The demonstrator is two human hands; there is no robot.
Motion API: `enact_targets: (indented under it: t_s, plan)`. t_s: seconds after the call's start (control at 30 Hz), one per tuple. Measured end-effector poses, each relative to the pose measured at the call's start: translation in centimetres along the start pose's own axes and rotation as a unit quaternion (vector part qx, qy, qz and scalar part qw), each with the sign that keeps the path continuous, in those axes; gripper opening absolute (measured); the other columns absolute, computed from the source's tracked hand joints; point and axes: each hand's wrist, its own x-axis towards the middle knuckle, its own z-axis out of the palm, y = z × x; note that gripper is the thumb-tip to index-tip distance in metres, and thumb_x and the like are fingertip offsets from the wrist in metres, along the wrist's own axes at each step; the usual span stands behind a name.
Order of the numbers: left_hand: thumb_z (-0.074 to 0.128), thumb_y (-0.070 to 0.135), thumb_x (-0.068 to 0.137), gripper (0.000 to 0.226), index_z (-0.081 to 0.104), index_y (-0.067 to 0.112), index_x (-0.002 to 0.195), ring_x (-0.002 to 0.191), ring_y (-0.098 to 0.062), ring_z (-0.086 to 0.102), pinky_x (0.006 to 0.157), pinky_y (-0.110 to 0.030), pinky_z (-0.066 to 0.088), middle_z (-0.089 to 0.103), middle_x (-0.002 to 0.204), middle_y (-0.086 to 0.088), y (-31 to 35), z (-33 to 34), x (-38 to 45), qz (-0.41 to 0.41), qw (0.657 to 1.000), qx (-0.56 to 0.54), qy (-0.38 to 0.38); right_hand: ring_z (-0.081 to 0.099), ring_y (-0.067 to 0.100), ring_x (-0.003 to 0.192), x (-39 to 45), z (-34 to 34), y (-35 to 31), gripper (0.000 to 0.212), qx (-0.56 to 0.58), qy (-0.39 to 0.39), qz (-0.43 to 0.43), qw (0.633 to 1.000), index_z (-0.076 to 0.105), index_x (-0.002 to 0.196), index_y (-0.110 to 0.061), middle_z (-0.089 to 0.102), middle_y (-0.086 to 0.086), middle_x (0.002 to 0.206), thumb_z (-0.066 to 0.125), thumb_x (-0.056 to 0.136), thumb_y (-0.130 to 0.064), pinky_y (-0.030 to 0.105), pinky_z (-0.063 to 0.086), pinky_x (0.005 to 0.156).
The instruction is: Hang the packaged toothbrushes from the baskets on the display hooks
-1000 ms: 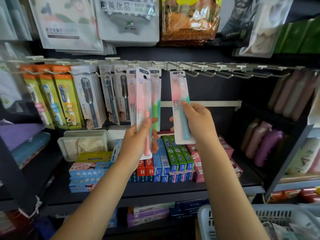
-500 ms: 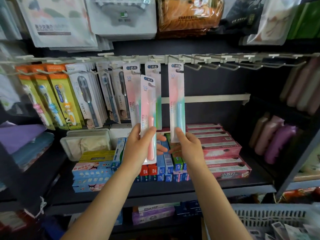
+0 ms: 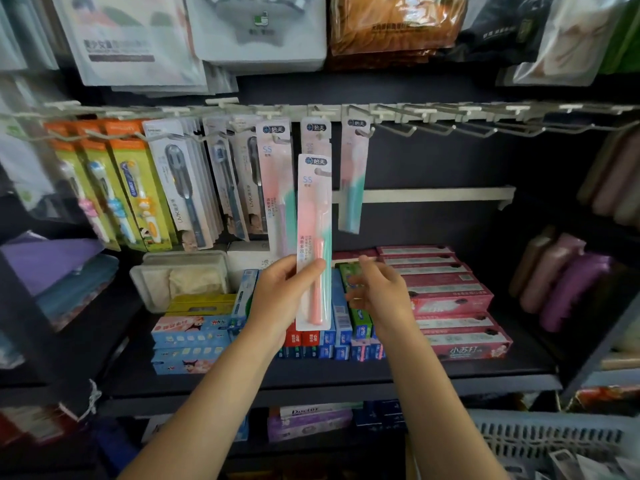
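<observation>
My left hand point(image 3: 282, 299) grips the lower end of a pink-and-teal packaged toothbrush point(image 3: 313, 216), held upright in front of the shelf. A matching pack point(image 3: 353, 174) hangs from a display hook point(image 3: 363, 135) just to its right, slightly blurred. More of the same packs point(image 3: 275, 174) hang to the left on the hook rail point(image 3: 450, 110). My right hand point(image 3: 379, 292) is below the hung pack, apart from it, fingers loose and holding nothing. A grey basket point(image 3: 554, 441) with more packs shows at the bottom right.
Several bare hooks point(image 3: 485, 128) run to the right along the rail. Green children's toothbrush packs point(image 3: 135, 188) and grey ones point(image 3: 187, 188) fill the left hooks. Toothpaste boxes point(image 3: 446, 299) are stacked on the shelf below the hands. Bagged goods hang above.
My right hand let go of the pack now hanging on the hook and dropped down. My left hand kept hold of its pack, almost still.
</observation>
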Motion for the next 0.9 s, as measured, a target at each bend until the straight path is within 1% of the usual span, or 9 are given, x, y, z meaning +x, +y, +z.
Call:
enact_targets:
  t_s: [0.07, 0.13, 0.2, 0.3, 0.47, 0.6, 0.7, 0.77, 0.9]
  plan:
    - [0.071, 0.027, 0.092, 0.005, 0.074, 0.029, 0.088, 0.094, -0.016, 0.073, 0.089, -0.039, 0.059, 0.078, 0.091, 0.008, -0.1, 0.7, -0.2, 0.0, 1.0, 0.017, -0.017, 0.068, 0.016, 0.073, -1.5, -0.4, -0.6, 0.028, -0.015, -0.028, -0.048, 0.998, 0.069, 0.103, -0.015, 0.073, 0.009, 0.092, 0.056, 0.101, -0.04, 0.032, 0.058, 0.072]
    - [0.071, 0.029, 0.091, 0.004, 0.074, 0.032, 0.09, 0.093, -0.014, 0.073, 0.091, -0.039, 0.058, 0.077, 0.093, 0.009, 0.0, 1.4, -0.6, 0.016, 0.998, 0.033, -0.046, 0.069, 0.015, 0.083, -2.9, -0.7, -1.7, 0.029, -0.034, -0.059, -0.107, 0.992, 0.073, 0.102, -0.016, 0.075, 0.006, 0.094, 0.056, 0.101, -0.039, 0.032, 0.057, 0.078]
    - [0.07, 0.028, 0.092, 0.007, 0.073, 0.034, 0.094, 0.092, -0.006, 0.072, 0.089, -0.032, 0.057, 0.077, 0.095, 0.012, 0.4, 2.1, -0.9, 0.036, 0.996, 0.031, -0.075, 0.069, 0.008, 0.082, -3.9, -1.3, -2.9, 0.023, -0.046, -0.071, -0.162, 0.983, 0.074, 0.102, -0.016, 0.075, -0.001, 0.091, 0.058, 0.101, -0.032, 0.025, 0.056, 0.073]
    - [0.068, 0.029, 0.092, 0.008, 0.072, 0.035, 0.093, 0.089, -0.002, 0.071, 0.085, -0.026, 0.054, 0.077, 0.093, 0.014, 1.6, 2.7, -1.3, 0.061, 0.991, 0.03, -0.114, 0.062, -0.003, 0.067, -4.7, -2.0, -4.2, 0.017, -0.06, -0.064, -0.216, 0.972, 0.072, 0.101, -0.009, 0.07, -0.01, 0.077, 0.061, 0.1, -0.022, 0.014, 0.048, 0.062]
    - [0.069, 0.029, 0.092, 0.009, 0.074, 0.035, 0.096, 0.097, -0.007, 0.072, 0.094, -0.034, 0.055, 0.078, 0.098, 0.01, 3.4, 3.0, -1.1, 0.08, 0.989, 0.011, -0.127, 0.058, -0.003, 0.058, -4.9, -1.9, -5.8, 0.02, -0.043, -0.047, -0.232, 0.971, 0.071, 0.098, -0.003, 0.064, -0.014, 0.065, 0.062, 0.1, -0.021, 0.013, 0.046, 0.056]
    - [0.069, 0.027, 0.093, 0.008, 0.075, 0.032, 0.094, 0.097, -0.01, 0.072, 0.096, -0.037, 0.056, 0.078, 0.099, 0.007, 4.3, 3.1, -0.9, 0.083, 0.99, -0.004, -0.118, 0.05, 0.001, 0.054, -4.5, -1.2, -6.7, 0.024, -0.046, -0.03, -0.231, 0.971, 0.071, 0.093, -0.002, 0.058, -0.012, 0.06, 0.063, 0.1, -0.023, 0.018, 0.043, 0.054]
    - [0.069, 0.025, 0.093, 0.008, 0.076, 0.03, 0.094, 0.098, -0.011, 0.073, 0.098, -0.038, 0.056, 0.078, 0.099, 0.006, 4.8, 3.3, -0.7, 0.08, 0.991, -0.015, -0.109, 0.049, 0.005, 0.055, -4.3, -0.9, -7.3, 0.025, -0.04, -0.023, -0.224, 0.974, 0.072, 0.088, -0.003, 0.058, -0.007, 0.061, 0.064, 0.099, -0.024, 0.023, 0.043, 0.055]
    - [0.07, 0.025, 0.093, 0.007, 0.077, 0.028, 0.092, 0.099, -0.015, 0.073, 0.1, -0.042, 0.055, 0.078, 0.098, 0.004, 5.1, 3.5, -0.5, 0.077, 0.992, -0.019, -0.1, 0.051, 0.011, 0.06, -4.1, -0.7, -7.7, 0.028, -0.04, -0.017, -0.224, 0.974, 0.071, 0.089, -0.001, 0.06, 0.002, 0.067, 0.064, 0.099, -0.026, 0.027, 0.045, 0.058]
    - [0.074, 0.034, 0.09, 0.011, 0.08, 0.025, 0.089, 0.102, -0.03, 0.072, 0.099, -0.055, 0.052, 0.078, 0.099, -0.008, 5.6, 3.7, -0.1, 0.081, 0.993, -0.013, -0.085, 0.049, 0.021, 0.066, -3.7, -0.6, -8.4, 0.035, -0.044, -0.007, -0.235, 0.971, 0.068, 0.09, 0.006, 0.056, 0.012, 0.074, 0.064, 0.098, -0.028, 0.035, 0.043, 0.061]
